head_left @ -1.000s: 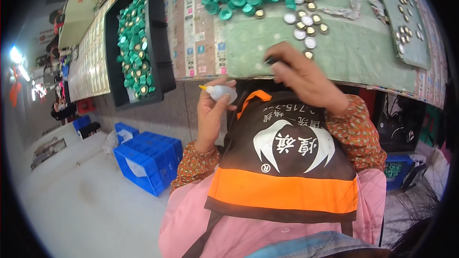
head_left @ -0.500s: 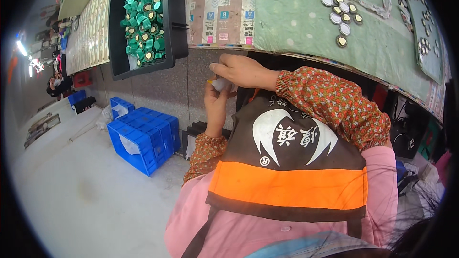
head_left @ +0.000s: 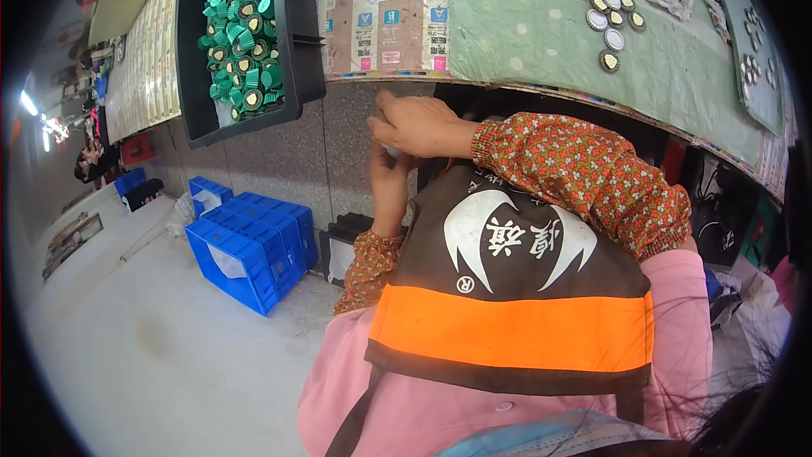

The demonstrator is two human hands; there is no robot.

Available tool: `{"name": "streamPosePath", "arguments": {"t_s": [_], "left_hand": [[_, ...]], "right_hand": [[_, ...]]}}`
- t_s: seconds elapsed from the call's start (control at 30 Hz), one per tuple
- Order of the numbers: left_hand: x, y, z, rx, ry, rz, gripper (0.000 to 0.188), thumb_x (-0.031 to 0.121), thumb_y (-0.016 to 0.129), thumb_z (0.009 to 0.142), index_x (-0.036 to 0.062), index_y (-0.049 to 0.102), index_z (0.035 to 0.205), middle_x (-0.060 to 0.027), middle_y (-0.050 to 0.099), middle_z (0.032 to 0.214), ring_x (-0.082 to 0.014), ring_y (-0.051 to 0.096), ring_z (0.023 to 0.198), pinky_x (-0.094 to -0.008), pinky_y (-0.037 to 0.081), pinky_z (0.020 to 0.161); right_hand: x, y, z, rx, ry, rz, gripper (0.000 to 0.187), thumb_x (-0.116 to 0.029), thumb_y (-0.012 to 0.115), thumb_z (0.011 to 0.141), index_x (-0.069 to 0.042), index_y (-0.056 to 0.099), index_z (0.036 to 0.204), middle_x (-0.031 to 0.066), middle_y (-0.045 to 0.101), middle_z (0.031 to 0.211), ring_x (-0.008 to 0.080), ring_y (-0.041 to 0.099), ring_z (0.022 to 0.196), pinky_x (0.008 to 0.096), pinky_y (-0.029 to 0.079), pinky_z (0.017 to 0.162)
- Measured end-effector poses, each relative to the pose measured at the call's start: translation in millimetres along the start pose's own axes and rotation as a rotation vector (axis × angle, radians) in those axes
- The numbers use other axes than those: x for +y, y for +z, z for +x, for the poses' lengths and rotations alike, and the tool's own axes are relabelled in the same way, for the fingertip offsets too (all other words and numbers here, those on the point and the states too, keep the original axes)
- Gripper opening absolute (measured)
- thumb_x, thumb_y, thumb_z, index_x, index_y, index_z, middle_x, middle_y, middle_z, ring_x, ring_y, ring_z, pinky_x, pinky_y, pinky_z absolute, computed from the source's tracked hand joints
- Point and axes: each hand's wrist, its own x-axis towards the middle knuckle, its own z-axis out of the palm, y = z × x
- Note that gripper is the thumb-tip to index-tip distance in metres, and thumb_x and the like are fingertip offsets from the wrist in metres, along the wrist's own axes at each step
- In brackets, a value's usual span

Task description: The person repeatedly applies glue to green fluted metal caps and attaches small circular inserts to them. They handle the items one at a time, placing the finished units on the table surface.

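Hands (head_left: 397, 140) meet at bench edge, mid-step.
Fingers of both curl together on a small pale object (head_left: 391, 151); green caps (head_left: 241, 25) fill the tray, few lie finished on the mat (head_left: 541, 42).

A grey speckled stone wall (head_left: 279, 152) runs under the edge of the tabletop (head_left: 541, 51), which is covered with a green mat. Blue plastic crates (head_left: 245, 245) stand on the pale grey floor (head_left: 144, 347) against that wall. Left of the crates the room recedes, with a bright ceiling lamp (head_left: 27, 103) glaring far off.
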Motion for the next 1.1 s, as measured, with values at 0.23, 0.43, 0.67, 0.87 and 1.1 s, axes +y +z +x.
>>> {"name": "streamPosePath", "arguments": {"t_s": [0.23, 0.43, 0.67, 0.87, 1.1], "left_hand": [[0, 4, 0, 0.004, -0.015, 0.038, 0.04, 0.002, 0.061, 0.098, 0.0024, 0.049, 0.136, -0.0084, 0.06, 0.122, -0.0157, 0.064, 0.105, -0.0302, 0.058, 0.085], [-10, 3, 2, 0.012, -0.036, 0.067, 0.041, 0.001, 0.061, 0.097, 0.0022, 0.049, 0.136, -0.0082, 0.06, 0.122, -0.0151, 0.064, 0.105, -0.0296, 0.058, 0.084], [-13, 8, 5, 0.009, -0.004, 0.004, 0.039, 0.005, 0.066, 0.098, 0.0035, 0.051, 0.134, -0.008, 0.064, 0.12, -0.0163, 0.067, 0.099, -0.0313, 0.06, 0.08], [-13, 12, 6, 0.012, -0.012, -0.017, 0.037, 0.006, 0.066, 0.098, 0.0035, 0.052, 0.132, -0.0077, 0.064, 0.119, -0.0162, 0.068, 0.096, -0.0316, 0.06, 0.08], [-21, 14, 8, -0.007, -0.003, -0.008, 0.036, 0.007, 0.067, 0.097, 0.0034, 0.052, 0.13, -0.0078, 0.064, 0.117, -0.0162, 0.068, 0.097, -0.0318, 0.061, 0.08]], "right_hand": [[1, -3, -1, -0.006, 0.006, -0.008, 0.047, -0.043, 0.046, 0.1, 0.001, 0.053, 0.113, 0.0272, 0.07, 0.094, 0.0472, 0.067, 0.09, 0.0564, 0.051, 0.081], [6, -5, -2, 0.0, 0.001, -0.017, 0.048, -0.043, 0.046, 0.1, 0.001, 0.053, 0.116, 0.027, 0.07, 0.093, 0.0475, 0.068, 0.089, 0.0566, 0.051, 0.08], [9, -7, -2, 0.002, 0.007, -0.027, 0.047, -0.043, 0.047, 0.1, 0.002, 0.053, 0.115, 0.0272, 0.069, 0.09, 0.0477, 0.067, 0.087, 0.0568, 0.051, 0.079], [13, -6, -3, 0.022, 0.008, -0.029, 0.046, -0.042, 0.047, 0.099, 0.001, 0.053, 0.113, 0.027, 0.069, 0.088, 0.0475, 0.067, 0.085, 0.0567, 0.051, 0.078], [17, -10, -5, 0.02, 0.006, -0.026, 0.047, -0.042, 0.047, 0.099, 0.001, 0.054, 0.113, 0.0267, 0.069, 0.089, 0.0468, 0.067, 0.086, 0.0564, 0.051, 0.078]]}}
